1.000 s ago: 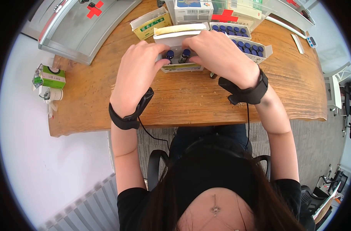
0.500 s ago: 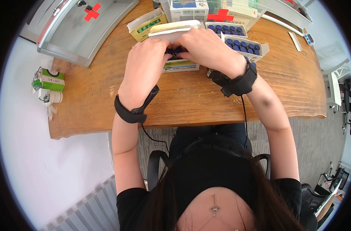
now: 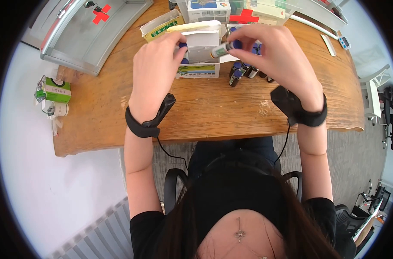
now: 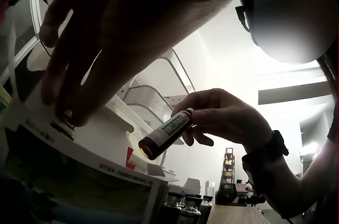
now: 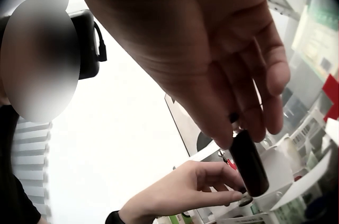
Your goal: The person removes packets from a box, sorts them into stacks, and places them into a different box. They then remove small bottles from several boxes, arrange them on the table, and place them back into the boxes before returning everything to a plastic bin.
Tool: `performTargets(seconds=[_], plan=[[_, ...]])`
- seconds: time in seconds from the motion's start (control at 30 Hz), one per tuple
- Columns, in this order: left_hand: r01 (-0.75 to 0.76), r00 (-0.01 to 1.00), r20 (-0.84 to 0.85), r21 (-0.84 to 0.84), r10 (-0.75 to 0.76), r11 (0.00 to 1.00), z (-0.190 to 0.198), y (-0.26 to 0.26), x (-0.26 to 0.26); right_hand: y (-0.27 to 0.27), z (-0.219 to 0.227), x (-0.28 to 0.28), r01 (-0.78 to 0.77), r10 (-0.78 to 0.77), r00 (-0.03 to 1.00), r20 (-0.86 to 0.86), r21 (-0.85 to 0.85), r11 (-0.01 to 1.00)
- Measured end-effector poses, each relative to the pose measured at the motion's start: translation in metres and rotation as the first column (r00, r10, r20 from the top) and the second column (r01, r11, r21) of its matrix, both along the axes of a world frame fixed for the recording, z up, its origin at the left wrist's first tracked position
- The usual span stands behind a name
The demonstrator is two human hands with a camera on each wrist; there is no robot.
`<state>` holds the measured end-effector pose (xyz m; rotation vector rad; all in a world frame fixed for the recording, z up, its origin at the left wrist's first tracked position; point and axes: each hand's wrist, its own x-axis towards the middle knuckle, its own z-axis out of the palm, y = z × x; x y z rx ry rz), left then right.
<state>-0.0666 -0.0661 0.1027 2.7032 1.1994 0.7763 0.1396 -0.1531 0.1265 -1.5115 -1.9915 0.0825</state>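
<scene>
An opened white carton (image 3: 198,71) with a landscape print stands at the middle back. My left hand (image 3: 154,73) reaches over its left end, thumb and fingers around a blue-capped vial (image 3: 183,45) inside. Above the carton's right end my right hand (image 3: 279,58) pinches a brown vial (image 3: 219,50) by its blue cap, tilted with its base to the left. In the left wrist view that vial (image 4: 165,134) hangs from the right fingertips. Several dark vials (image 3: 235,77) stand on the table right of the carton, below the right hand.
A yellow-green box (image 3: 162,26) is behind the carton on the left. A clear case with a red cross (image 3: 102,14) lies at the back left, another red cross (image 3: 244,16) at the back. A green box (image 3: 58,88) sits at the left edge, a small timer (image 3: 344,42) at the right.
My right hand has moved up and to the right out of the carton, bringing a vial with it. My left hand stays at the carton's left end. The view has shifted slightly.
</scene>
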Motion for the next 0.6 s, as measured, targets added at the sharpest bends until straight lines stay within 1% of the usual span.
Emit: performTargets(seconds=[0.03,0.1,0.13,0.17,0.2,0.23,0.3,0.33,0.37,0.43,0.47,0.53,0.6], plan=[[0.0,1.0,0.0,-0.001,0.0,1.0,0.003,-0.002,-0.001,-0.009,0.003,0.0,-0.011,0.011,1.0,-0.012,-0.021,1.0],[0.012,0.99,0.142,-0.004,-0.012,1.0,0.011,-0.007,-0.003,-0.025,0.004,0.002,-0.021,0.02,1.0,-0.024,-0.04,0.999],[0.013,0.99,0.141,-0.003,-0.013,1.0,0.016,-0.012,-0.004,-0.032,0.001,0.005,-0.015,0.013,0.999,-0.032,-0.084,0.996],[0.022,0.981,0.191,-0.001,-0.021,1.0,0.022,-0.018,-0.007,-0.04,0.0,0.007,-0.01,0.005,0.999,-0.039,-0.128,0.992],[0.031,0.97,0.24,0.0,-0.03,1.0,0.026,-0.024,-0.01,-0.047,0.001,0.009,0.039,-0.046,0.998,-0.033,-0.196,0.98],[0.032,0.971,0.239,-0.002,-0.031,0.999,0.028,-0.032,-0.011,-0.05,-0.003,0.014,0.04,-0.048,0.998,-0.034,-0.199,0.979],[0.107,0.943,0.318,-0.011,-0.098,0.994,0.031,-0.047,-0.012,-0.055,-0.014,0.021,0.104,-0.101,0.995,0.025,-0.231,0.967],[0.166,0.932,0.332,-0.033,-0.146,0.986,0.03,-0.054,-0.01,-0.055,-0.02,0.021,0.108,-0.106,0.994,0.025,-0.233,0.966],[0.17,0.931,0.333,-0.034,-0.149,0.985,0.026,-0.061,-0.007,-0.054,-0.025,0.023,0.117,-0.108,0.993,0.051,-0.234,0.965],[0.288,0.911,0.316,-0.03,-0.265,0.957,0.013,-0.071,0.003,-0.053,-0.031,0.025,0.129,-0.113,0.99,0.08,-0.232,0.964],[0.291,0.91,0.318,-0.029,-0.267,0.956,0.005,-0.074,0.01,-0.053,-0.033,0.024,0.149,-0.131,0.988,0.084,-0.258,0.955],[0.446,0.853,0.316,-0.028,-0.415,0.895,-0.013,-0.08,0.023,-0.054,-0.036,0.024,0.173,-0.154,0.984,0.089,-0.285,0.943],[0.451,0.854,0.294,-0.007,-0.429,0.892,-0.029,-0.08,0.038,-0.054,-0.039,0.025,0.189,-0.162,0.98,0.114,-0.289,0.938]])
